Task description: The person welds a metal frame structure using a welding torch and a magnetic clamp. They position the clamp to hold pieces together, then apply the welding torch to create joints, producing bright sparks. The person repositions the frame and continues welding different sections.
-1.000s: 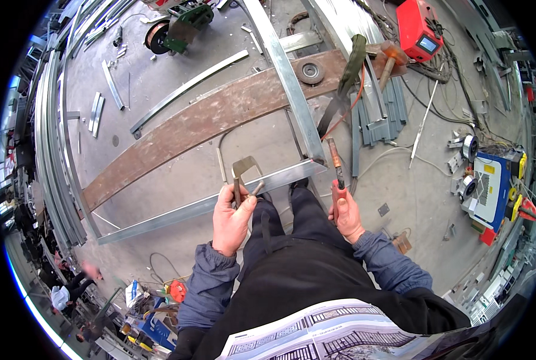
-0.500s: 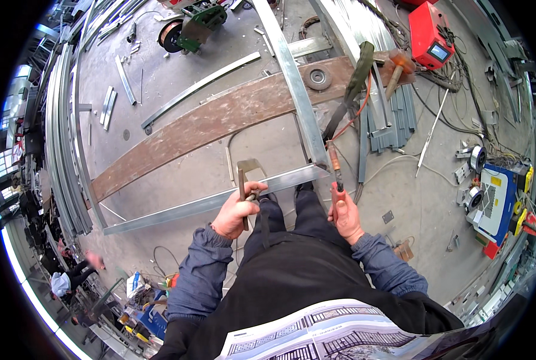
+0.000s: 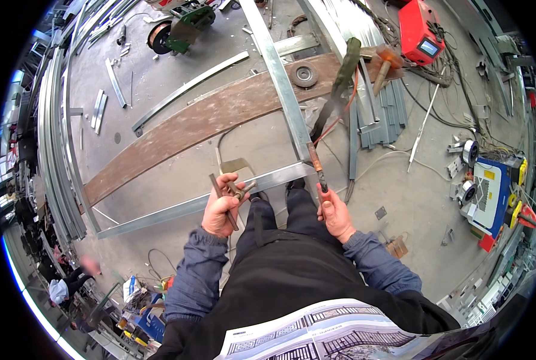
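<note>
Bright, fairly even light reaches my left hand (image 3: 220,211) and right hand (image 3: 336,218), both sharp, and the floor (image 3: 424,240). Glare whitens the metal strips (image 3: 353,30); a lit band (image 3: 27,297) glows at lower left. Fisheye distortion bends straight edges toward the dark rim.

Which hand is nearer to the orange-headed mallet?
Right: the right hand is below and somewhat left of the orange-headed mallet in the picture; the left hand is also below, but much farther left.

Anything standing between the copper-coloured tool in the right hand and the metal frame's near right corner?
Nothing visible: the tool in the right hand overlaps the frame corner in view; whether they touch, I cannot tell.
</note>
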Motion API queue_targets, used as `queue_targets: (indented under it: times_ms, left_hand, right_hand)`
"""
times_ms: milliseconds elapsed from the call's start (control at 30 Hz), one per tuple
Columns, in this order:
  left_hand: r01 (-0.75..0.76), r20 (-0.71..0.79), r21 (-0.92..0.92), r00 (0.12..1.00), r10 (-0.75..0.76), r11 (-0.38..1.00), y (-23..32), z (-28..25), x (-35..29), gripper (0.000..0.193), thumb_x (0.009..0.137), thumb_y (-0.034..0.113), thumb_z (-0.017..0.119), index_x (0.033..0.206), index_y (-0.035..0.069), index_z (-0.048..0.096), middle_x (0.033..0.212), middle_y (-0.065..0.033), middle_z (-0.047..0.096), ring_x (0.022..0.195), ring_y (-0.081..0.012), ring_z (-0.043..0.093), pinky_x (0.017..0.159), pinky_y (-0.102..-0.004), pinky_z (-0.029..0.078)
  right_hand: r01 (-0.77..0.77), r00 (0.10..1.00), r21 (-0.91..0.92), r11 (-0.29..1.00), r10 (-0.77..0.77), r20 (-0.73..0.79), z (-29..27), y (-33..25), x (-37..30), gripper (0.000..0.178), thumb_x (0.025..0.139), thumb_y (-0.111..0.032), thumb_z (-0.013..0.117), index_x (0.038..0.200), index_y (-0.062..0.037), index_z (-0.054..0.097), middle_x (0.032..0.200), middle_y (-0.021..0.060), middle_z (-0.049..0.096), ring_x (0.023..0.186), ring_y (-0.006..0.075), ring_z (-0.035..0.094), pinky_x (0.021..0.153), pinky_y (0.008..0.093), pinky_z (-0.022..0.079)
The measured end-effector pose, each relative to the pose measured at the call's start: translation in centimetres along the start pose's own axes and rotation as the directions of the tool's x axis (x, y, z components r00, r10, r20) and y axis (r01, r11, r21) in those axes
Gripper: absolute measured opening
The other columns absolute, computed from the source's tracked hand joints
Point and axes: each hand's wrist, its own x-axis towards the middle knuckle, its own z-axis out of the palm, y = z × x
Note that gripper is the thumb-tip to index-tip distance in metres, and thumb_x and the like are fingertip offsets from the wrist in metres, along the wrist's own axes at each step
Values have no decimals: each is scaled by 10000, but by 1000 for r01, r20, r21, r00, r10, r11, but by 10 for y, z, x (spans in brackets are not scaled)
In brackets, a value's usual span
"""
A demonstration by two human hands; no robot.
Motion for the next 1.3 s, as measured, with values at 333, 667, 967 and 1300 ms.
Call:
queue_targets:
  times_ms: [333, 667, 967, 1300]
  left_hand:
    - [-267, -232, -173, 946, 225, 948, -16, 36, 22, 638, 874, 34, 599, 1506, 114, 570, 1434, -51, 505, 1242, -213, 569, 1152, -506, 521]
    - [-315, 71, 533, 942, 329, 786, 87, -64, -78, 754, 670, 244, 796, 1381, 76, 610, 1571, -115, 491, 1303, -226, 579, 1171, -413, 444]
    - [-540, -138, 236, 804, 578, 808, 137, -251, -239, 741, 771, 217, 863, 1437, 96, 562, 1652, -152, 444, 1382, -240, 599, 1202, -470, 492]
    - [-410, -126, 554, 819, 560, 724, 292, -573, -371, 592, 644, 126, 712, 1229, 100, 625, 1687, -152, 379, 1385, -255, 491, 1220, -462, 392]
  right_hand:
    - [57, 986, 129, 990, -36, -160, -11, 2, -1, 883, 1079, -712, 579, 1649, -44, 480, 892, 24, 640, 733, 97, 598, 637, 264, 522]
    - [-72, 995, 293, 953, 91, -50, -6, 42, 12, 904, 1063, -698, 624, 1726, -131, 386, 1711, 106, 481, 664, 80, 552, 514, 278, 448]
    - [50, 943, -162, 986, 7, 334, 151, -14, 13, 955, 1028, -797, 583, 1610, -41, 533, 1093, 16, 680, 685, 76, 585, 573, 261, 472]
    - [104, 916, -275, 956, 16, 401, 518, -13, 24, 980, 1058, -772, 540, 1662, -4, 459, 1461, 99, 662, 665, 103, 588, 543, 260, 474]
